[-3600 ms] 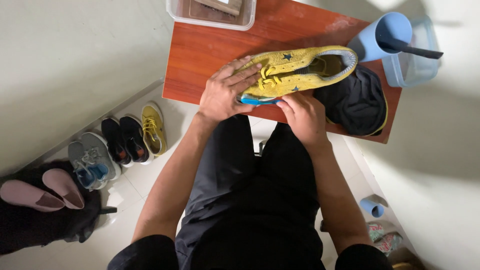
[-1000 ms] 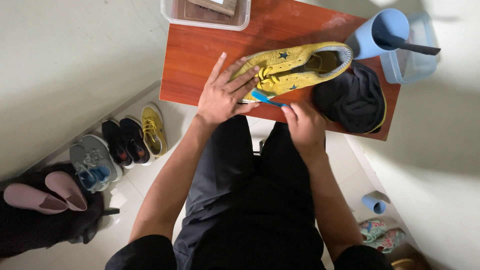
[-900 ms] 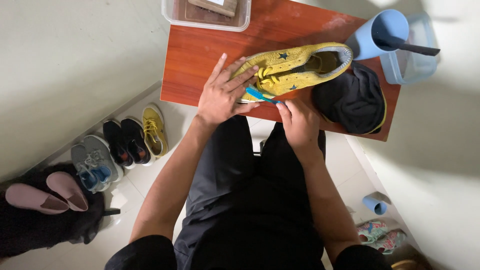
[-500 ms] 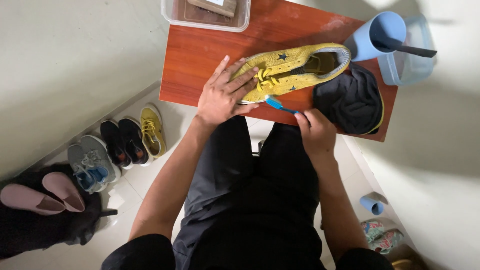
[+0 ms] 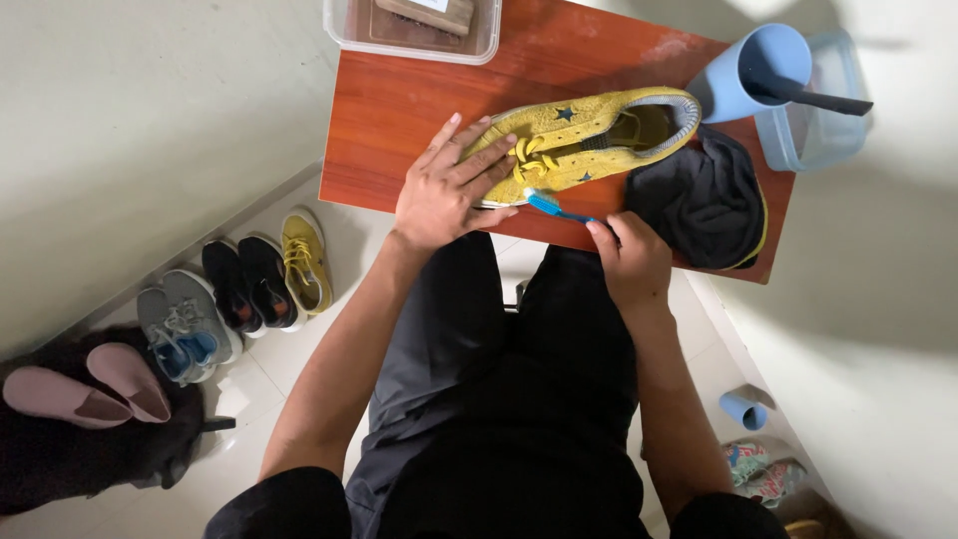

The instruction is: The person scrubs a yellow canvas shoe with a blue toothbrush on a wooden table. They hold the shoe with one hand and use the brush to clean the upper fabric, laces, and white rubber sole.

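From the head camera, looking straight down: a yellow sneaker (image 5: 584, 140) lies on its side on a reddish-brown wooden table (image 5: 399, 110), toe toward the left hand, opening toward the far right. Its suede-like upper is mustard yellow with small dark stars, yellow laces tied in a knot near the middle, a pale sole edge along the near side and a grey lining at the collar.

The left hand (image 5: 444, 190) lies flat over the toe end, fingers spread and pressing the shoe down.

The right hand (image 5: 631, 260), just off the near edge of the table, is closed around the handle of a blue toothbrush (image 5: 554, 207), whose head touches the sole edge just beside the left hand's fingertips.

Right beyond the right hand lies a dark cloth (image 5: 704, 200), touching the shoe's heel end. Farther off stand a blue cup (image 5: 743, 75) and a clear plastic container (image 5: 828, 110). Beyond the left hand sits a clear tray (image 5: 414, 30). On the floor to the left stand several shoes (image 5: 239, 294).
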